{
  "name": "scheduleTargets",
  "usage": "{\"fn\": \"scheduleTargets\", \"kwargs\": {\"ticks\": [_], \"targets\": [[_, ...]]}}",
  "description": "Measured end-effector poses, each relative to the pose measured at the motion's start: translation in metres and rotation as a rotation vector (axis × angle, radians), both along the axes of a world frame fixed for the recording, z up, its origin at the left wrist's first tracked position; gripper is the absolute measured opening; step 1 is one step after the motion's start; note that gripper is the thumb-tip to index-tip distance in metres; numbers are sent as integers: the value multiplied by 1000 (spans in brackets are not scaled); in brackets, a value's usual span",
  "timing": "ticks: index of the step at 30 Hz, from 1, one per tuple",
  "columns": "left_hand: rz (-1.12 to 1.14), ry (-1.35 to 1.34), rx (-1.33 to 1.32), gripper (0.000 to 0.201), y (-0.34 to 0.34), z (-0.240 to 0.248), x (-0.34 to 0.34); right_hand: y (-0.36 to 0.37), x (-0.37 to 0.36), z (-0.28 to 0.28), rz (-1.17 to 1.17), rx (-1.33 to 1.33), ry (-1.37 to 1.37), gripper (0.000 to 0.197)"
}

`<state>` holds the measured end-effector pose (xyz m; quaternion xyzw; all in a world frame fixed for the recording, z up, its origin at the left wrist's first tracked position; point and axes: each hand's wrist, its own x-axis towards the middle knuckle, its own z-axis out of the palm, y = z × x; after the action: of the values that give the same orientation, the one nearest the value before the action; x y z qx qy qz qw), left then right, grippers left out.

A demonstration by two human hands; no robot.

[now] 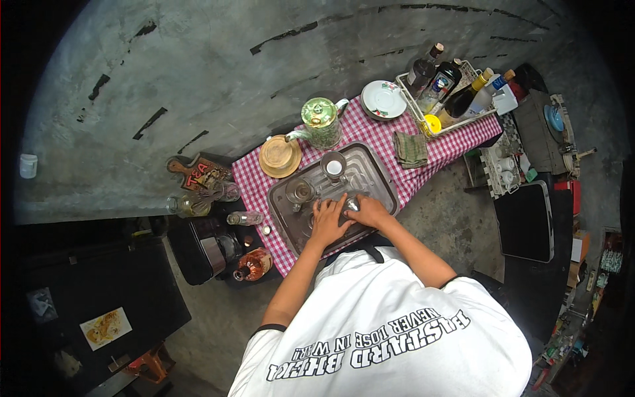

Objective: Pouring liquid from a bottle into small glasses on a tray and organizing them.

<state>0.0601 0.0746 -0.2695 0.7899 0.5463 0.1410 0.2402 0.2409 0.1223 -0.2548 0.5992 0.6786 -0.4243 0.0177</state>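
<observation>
On a dark brown rectangular tray [389,188], my two hands are close together near its front side. My left hand [327,221] lies palm down with its fingers spread, and its palm hides what is under it. A glass edge shows beside that hand. To its right, my right hand [372,212] has its fingertips on a clear, shiny glass cup [353,204]. Just beyond the left hand stands an amber-tinted glass cup [300,191]. Another glass cup [333,165] with something white inside is farther back on the tray.
A pink checked cloth [370,140] covers the table. Behind the tray are a green teapot [322,126], a wooden lidded pot [280,157], plates [383,99], a folded cloth [410,149] and a bottle basket [456,122]. At left lie a glass bottle [245,218] and an orange bottle [254,264].
</observation>
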Motion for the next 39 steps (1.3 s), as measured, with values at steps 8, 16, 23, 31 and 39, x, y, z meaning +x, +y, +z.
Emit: {"fn": "scheduleTargets", "kwargs": {"ticks": [8, 16, 23, 31, 39], "targets": [[16, 82, -87, 89, 2, 2, 6, 20, 11, 14, 8, -358, 79, 78], [86, 118, -103, 88, 1, 13, 9, 13, 29, 6, -27, -334, 395, 81], [123, 230, -206, 90, -6, 12, 13, -4, 29, -8, -77, -317, 584, 77], [249, 239, -313, 92, -7, 23, 27, -8, 37, -7, -220, -518, 815, 75], [374, 165, -342, 90, -8, 52, 53, -2, 50, 7, -173, -516, 891, 73]]}}
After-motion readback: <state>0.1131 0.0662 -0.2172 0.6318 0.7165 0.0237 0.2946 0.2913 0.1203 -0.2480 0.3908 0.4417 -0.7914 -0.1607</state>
